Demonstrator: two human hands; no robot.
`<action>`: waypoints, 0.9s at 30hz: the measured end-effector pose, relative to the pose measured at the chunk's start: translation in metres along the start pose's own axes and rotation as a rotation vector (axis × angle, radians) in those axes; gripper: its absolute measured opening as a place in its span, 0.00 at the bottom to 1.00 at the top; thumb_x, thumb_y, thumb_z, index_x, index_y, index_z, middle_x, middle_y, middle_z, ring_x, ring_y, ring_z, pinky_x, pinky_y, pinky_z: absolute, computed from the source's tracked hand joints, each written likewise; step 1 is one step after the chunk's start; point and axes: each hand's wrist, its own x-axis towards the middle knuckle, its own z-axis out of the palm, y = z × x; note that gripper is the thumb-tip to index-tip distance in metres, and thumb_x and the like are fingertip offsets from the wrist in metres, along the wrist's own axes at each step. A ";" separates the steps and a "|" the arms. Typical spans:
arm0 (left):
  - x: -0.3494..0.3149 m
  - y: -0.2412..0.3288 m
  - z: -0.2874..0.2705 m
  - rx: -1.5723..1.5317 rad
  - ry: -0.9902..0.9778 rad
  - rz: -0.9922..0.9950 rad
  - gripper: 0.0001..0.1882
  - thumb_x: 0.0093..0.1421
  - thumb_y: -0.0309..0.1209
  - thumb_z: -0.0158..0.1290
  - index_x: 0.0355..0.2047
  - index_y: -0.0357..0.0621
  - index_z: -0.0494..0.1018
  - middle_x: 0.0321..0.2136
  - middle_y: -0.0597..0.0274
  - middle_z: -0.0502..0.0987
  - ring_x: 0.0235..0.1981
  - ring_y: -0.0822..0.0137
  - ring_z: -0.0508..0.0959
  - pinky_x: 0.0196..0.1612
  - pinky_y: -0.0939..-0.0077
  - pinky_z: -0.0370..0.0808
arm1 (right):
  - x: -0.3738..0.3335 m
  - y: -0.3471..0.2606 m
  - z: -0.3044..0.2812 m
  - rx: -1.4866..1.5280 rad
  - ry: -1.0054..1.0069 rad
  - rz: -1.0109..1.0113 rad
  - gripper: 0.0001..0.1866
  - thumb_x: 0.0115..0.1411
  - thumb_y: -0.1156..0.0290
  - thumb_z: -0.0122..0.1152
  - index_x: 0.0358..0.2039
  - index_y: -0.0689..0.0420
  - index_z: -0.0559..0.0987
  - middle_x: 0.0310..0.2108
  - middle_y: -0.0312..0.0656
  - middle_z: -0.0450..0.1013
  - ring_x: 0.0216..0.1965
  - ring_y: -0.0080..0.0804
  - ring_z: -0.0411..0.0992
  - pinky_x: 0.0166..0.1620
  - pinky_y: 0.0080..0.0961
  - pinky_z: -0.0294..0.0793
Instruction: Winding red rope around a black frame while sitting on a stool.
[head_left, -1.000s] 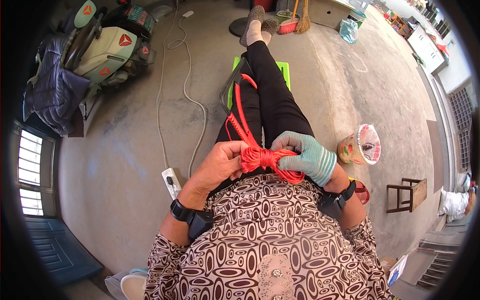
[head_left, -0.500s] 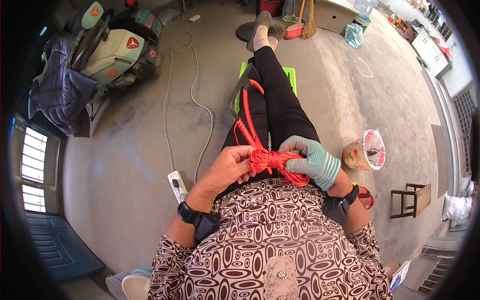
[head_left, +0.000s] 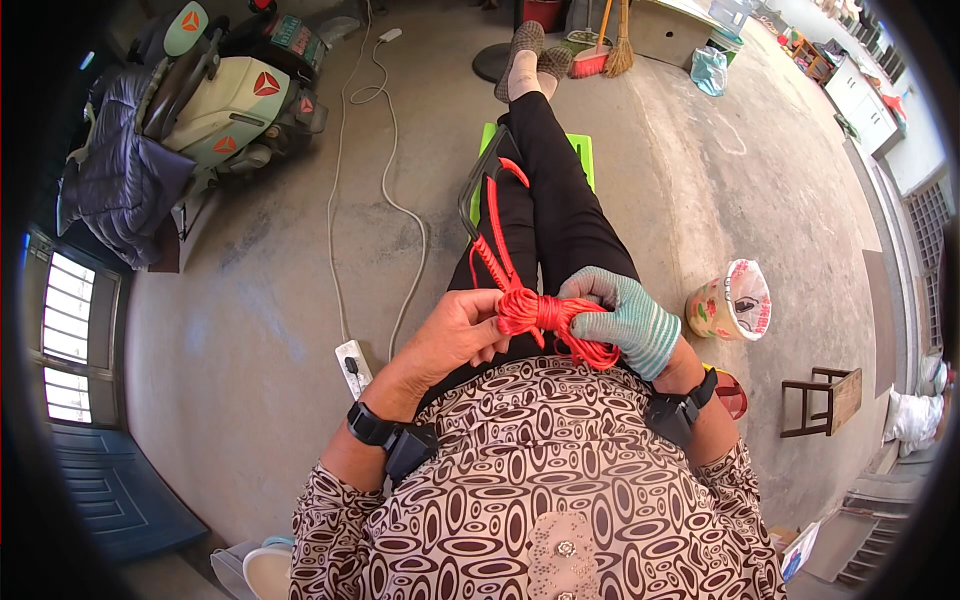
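Observation:
A bundle of red cord [head_left: 548, 316], wrapped tightly round its middle, is held over my lap between both hands. My bare left hand [head_left: 466, 328] pinches the bundle's left end with thumb and fingers. On its right end, my right hand [head_left: 627, 318], in a grey-green striped knit glove, is closed with the thumb on top. From the bundle a red braided strap [head_left: 497, 262] runs up along my left thigh to a black frame-like piece [head_left: 474, 192] with a red curved part. Some of the cord's loops hang below the gloved fingers.
My crossed legs stretch forward over a bright green stool [head_left: 582, 155]. To the right stand a patterned waste bin [head_left: 712, 305] and a small wooden stool [head_left: 838, 402]. On the left floor lie a white power strip [head_left: 353, 366] and cable; a scooter [head_left: 225, 125] stands beyond.
My left forearm has shifted slightly to the left, and the bundle has tilted a little. Both hands keep their hold on the red cord.

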 end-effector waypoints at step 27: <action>-0.007 -0.011 -0.009 -0.207 0.120 0.019 0.09 0.63 0.33 0.53 0.34 0.39 0.74 0.20 0.70 0.73 0.18 0.85 0.69 0.19 0.93 0.63 | -0.001 0.000 -0.012 -0.242 0.014 -0.027 0.15 0.50 0.75 0.65 0.39 0.62 0.77 0.32 0.32 0.73 0.35 0.16 0.69 0.42 0.16 0.70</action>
